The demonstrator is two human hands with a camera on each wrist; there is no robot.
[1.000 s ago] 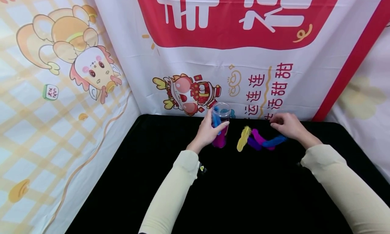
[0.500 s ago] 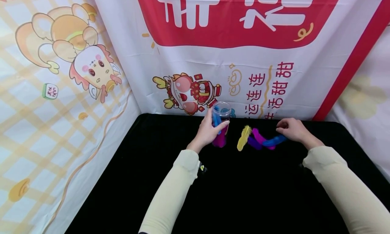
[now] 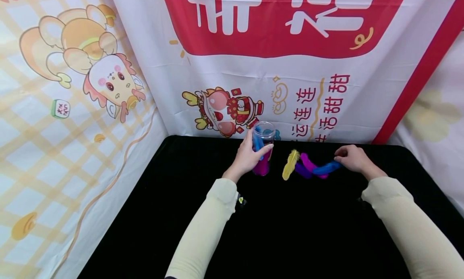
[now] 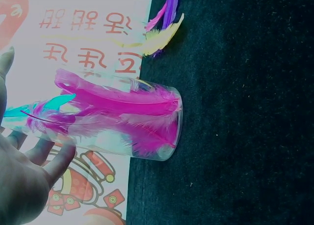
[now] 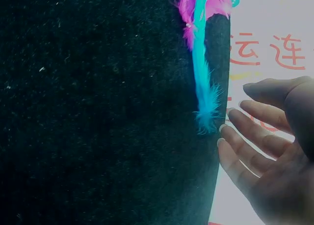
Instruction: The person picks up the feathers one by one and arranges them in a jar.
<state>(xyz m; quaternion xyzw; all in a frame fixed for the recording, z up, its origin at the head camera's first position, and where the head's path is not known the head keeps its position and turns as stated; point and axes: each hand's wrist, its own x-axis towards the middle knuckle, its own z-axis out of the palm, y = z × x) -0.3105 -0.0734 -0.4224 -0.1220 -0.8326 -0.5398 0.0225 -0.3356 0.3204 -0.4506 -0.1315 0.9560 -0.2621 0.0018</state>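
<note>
My left hand [image 3: 246, 157] grips a clear plastic jar [image 4: 174, 122], which has no lid on its mouth. Magenta feathers [image 4: 117, 104] and a blue feather [image 4: 59, 102] fill the inside. To the right of the jar, a yellow feather [image 3: 290, 165], a purple feather [image 3: 303, 171], a magenta feather [image 3: 307, 163] and a blue feather [image 3: 326, 167] lie close together on the table. Beside the blue feather's fluffy end is my right hand [image 3: 354, 158]. The right wrist view shows its fingers [image 5: 255, 129] loosely bent, with a gap to the thumb and nothing between them.
The table [image 3: 290, 230] has a black cloth cover. A white and red printed cloth [image 3: 224, 69] hangs right behind its far edge, and a checked cartoon cloth [image 3: 72, 150] on the left side.
My right hand has moved right and slightly nearer, over to the blue feather's fluffy end. The left hand, the jar and the loose feathers have stayed in place.
</note>
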